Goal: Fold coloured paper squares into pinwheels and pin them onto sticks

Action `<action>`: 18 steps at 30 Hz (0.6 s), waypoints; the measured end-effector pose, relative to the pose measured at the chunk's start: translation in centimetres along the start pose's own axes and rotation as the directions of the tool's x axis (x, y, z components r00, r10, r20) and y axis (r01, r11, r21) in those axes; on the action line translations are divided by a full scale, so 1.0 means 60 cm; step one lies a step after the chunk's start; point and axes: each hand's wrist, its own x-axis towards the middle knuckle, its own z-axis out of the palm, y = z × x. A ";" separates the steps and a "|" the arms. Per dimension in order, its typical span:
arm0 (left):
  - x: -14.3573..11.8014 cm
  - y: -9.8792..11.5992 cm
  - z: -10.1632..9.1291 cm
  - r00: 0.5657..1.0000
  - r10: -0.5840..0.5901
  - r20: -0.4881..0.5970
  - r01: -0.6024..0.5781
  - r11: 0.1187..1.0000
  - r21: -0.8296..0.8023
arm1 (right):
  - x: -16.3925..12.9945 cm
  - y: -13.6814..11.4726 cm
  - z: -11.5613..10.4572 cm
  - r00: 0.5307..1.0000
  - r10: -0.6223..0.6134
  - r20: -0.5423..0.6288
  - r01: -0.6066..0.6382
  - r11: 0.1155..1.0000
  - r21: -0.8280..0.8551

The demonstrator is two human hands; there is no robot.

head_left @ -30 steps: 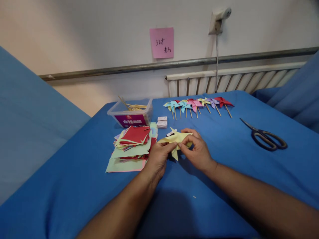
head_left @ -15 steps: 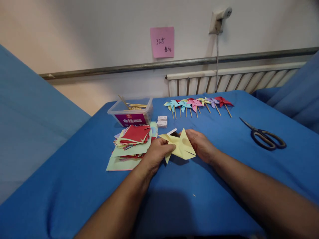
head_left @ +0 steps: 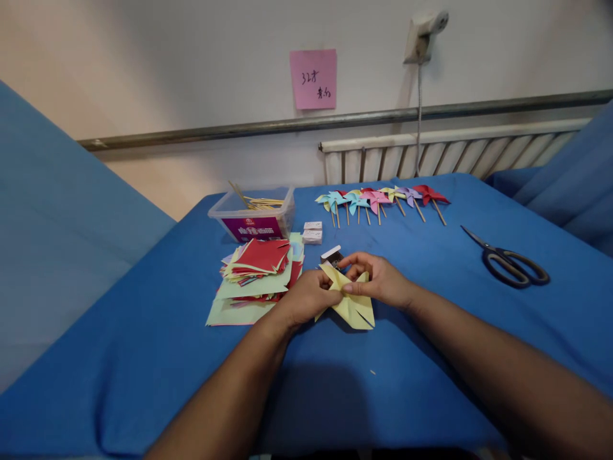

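Since the yellow paper (head_left: 352,305) is thin, floppy and creases easily, pinch it at the middle where the flaps meet. Left hand (head_left: 304,299) and right hand (head_left: 380,281) both pinch it there, just above the blue table (head_left: 431,287).

A paper stack (head_left: 253,275) is set on the counter (head_left: 431,306), a stick box (head_left: 252,216) behind it, pinwheels (head_left: 380,199) and scissors (head_left: 507,262) rightward.
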 end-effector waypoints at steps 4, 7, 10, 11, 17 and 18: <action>0.000 -0.003 -0.001 1.000 0.016 0.023 -0.017 0.999 0.041 | -0.004 0.001 0.004 1.000 0.000 0.024 0.001 1.000 -0.011; 0.001 -0.005 -0.001 0.999 0.041 -0.028 -0.039 0.997 0.060 | -0.003 0.001 0.012 0.999 -0.009 -0.033 0.009 1.000 0.016; 0.005 -0.008 0.002 0.974 0.078 -0.214 -0.065 0.995 0.070 | 0.000 0.002 0.025 0.984 0.009 -0.176 0.007 0.996 0.089; 0.007 -0.010 0.004 0.954 0.080 -0.288 -0.071 0.997 0.040 | 0.001 0.004 0.029 0.970 0.019 -0.244 0.011 0.992 0.122; 0.012 -0.016 0.028 0.971 -0.116 -0.210 -0.003 0.869 -0.495 | 0.004 0.015 0.043 0.842 0.008 -0.539 0.126 0.969 0.212; 0.011 -0.017 0.032 0.973 -0.138 -0.188 0.017 0.846 -0.532 | 0.004 0.017 0.044 0.831 -0.006 -0.557 0.141 0.970 0.200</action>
